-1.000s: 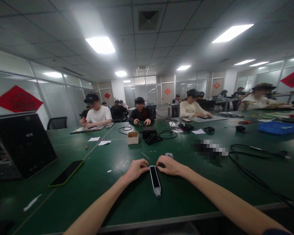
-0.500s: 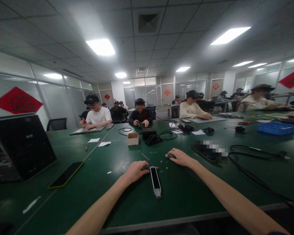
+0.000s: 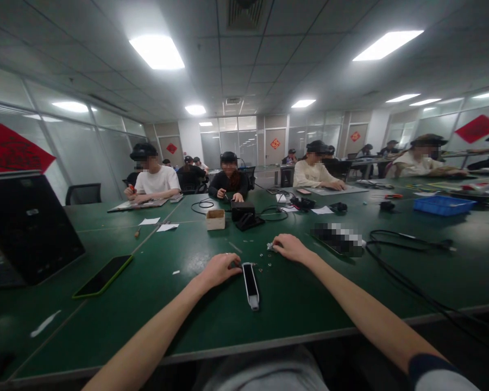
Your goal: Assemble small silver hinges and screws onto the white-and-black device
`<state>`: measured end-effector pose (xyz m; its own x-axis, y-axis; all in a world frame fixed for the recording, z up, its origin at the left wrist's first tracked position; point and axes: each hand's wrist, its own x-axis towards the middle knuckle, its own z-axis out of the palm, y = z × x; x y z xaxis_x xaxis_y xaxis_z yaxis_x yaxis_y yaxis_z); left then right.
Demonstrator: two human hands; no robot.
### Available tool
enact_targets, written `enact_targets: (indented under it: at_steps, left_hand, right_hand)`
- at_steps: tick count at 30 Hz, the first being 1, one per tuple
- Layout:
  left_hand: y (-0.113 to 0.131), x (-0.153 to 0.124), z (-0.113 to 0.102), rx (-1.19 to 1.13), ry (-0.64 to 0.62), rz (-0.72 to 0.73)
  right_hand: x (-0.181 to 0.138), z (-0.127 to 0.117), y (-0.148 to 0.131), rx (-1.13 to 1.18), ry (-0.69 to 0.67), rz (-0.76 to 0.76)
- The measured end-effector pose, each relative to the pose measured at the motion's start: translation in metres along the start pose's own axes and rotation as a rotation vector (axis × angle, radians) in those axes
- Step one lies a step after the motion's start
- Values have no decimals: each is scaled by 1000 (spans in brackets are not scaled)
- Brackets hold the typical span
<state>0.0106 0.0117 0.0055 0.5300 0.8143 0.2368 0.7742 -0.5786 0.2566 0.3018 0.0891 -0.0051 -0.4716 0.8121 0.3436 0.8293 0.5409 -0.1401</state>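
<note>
A slim white handheld device (image 3: 251, 288) with a long dark panel lies lengthwise on the green table. My left hand (image 3: 219, 270) rests at its upper left end, fingers loosely curled, thumb and forefinger apart. Whether the thumb touches the device's edge is hard to tell. Farther up and to the right, my right hand (image 3: 289, 247) has its fingertips closed on a small silvery part (image 3: 269, 246), partly hidden by the fingers. Several tiny loose pieces (image 3: 269, 264) lie between the hands.
A green-edged phone (image 3: 103, 277) and a black computer case (image 3: 30, 228) are at the left. Ahead stand a small open box (image 3: 215, 220) and a black device (image 3: 243, 210). Black cables (image 3: 395, 271), a blue tray (image 3: 444, 206) and a blurred-out item lie right. Co-workers sit opposite.
The view has tipped down slightly, so the table's near edge and my lap show more. Both hands keep nearly the same places relative to the device and the small part.
</note>
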Motion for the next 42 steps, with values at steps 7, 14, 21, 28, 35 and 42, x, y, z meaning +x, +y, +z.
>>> enact_targets:
  at_steps: [7, 14, 21, 28, 35, 42]
  left_hand:
    - [11, -2, -5, -69, 196, 5]
    - [21, -2, -12, -547, 126, -55]
    - [3, 6, -5, -779, 61, -193]
    - [-24, 7, -2, -594, 2, -373]
    - [-27, 6, 0, -594, -80, -376]
    - [-27, 4, -1, -597, -149, -366]
  right_hand:
    - [-5, -5, -43, 53, 289, -323]
    - [-11, 5, -95, 74, 367, -659]
    - [-7, 4, -80, 196, 332, -450]
    - [-13, -10, -63, 194, 45, -353]
    - [-13, -2, -67, 212, -88, -349]
    - [-12, -1, -69, 209, -97, -349]
